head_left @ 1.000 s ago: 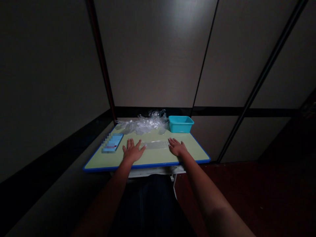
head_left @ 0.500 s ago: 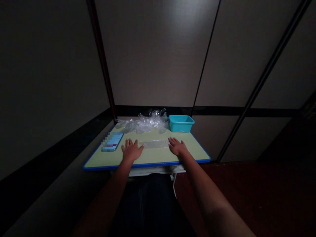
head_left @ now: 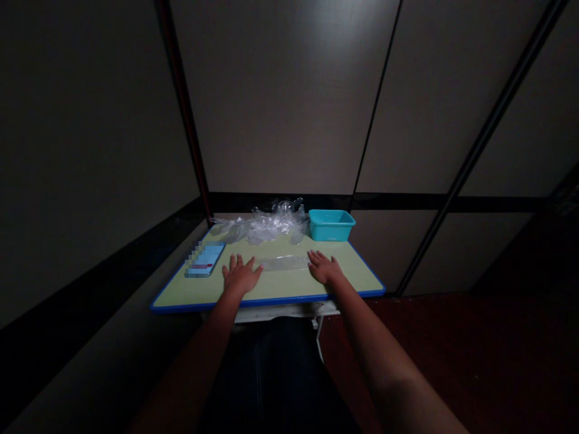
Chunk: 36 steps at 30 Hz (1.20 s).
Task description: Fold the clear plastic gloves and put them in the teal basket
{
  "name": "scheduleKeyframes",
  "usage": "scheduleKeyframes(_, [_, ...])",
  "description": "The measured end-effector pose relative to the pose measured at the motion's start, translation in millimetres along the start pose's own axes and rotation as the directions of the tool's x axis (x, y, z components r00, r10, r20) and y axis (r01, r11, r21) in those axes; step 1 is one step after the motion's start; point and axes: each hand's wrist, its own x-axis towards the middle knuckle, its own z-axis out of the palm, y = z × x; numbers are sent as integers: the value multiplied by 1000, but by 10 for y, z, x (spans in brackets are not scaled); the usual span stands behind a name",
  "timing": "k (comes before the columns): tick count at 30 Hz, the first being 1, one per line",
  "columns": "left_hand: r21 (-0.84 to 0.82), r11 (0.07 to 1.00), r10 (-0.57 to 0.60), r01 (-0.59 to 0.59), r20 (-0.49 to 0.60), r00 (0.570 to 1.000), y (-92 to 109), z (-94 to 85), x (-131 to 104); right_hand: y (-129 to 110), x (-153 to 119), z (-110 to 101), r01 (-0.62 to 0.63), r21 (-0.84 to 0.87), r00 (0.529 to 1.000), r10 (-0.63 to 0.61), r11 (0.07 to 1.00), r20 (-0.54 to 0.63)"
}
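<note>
A clear, flat strip of plastic (head_left: 286, 263), perhaps a folded bag, lies lengthwise across the middle of the small table (head_left: 280, 286). My left hand (head_left: 241, 276) rests palm down with fingers spread, its thumb beside the strip's left end. At the right end my right hand (head_left: 324, 269) also lies flat, its fingertips touching or just over the plastic. Neither hand grips anything. Behind the strip spreads a crumpled heap of clear plastic bags (head_left: 271, 226).
A turquoise plastic basket (head_left: 332, 226) stands at the table's back right. On the left lies a phone (head_left: 205, 259), partly pixelated. The table has a blue edge (head_left: 271, 301). Dark panelled walls (head_left: 289, 120) rise behind and to the left; a dark red floor (head_left: 407, 337) shows on the right.
</note>
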Motion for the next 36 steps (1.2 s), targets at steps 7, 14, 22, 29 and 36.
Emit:
scheduleKeyframes(7, [-9, 1000, 9, -9, 3, 1000, 0, -10, -7, -2, 2, -10, 0, -9, 1000, 0, 1000, 6])
scheduleKeyframes(14, [0, 1000, 6, -6, -5, 1000, -8, 22, 11, -3, -13, -10, 8, 6, 1000, -8, 1000, -8])
scheduleKeyframes(22, [-13, 1000, 7, -7, -9, 1000, -10, 16, 8, -8, -6, -16, 5, 16, 1000, -5, 1000, -3])
scheduleKeyframes(29, [-18, 1000, 4, -4, -8, 1000, -5, 8, 4, 1, 1, -9, 5, 18, 1000, -5, 1000, -4])
scheduleKeyframes(36, [-14, 1000, 3, -2, 5, 1000, 6, -21, -11, -6, -14, -25, 3, 21, 1000, -3, 1000, -2])
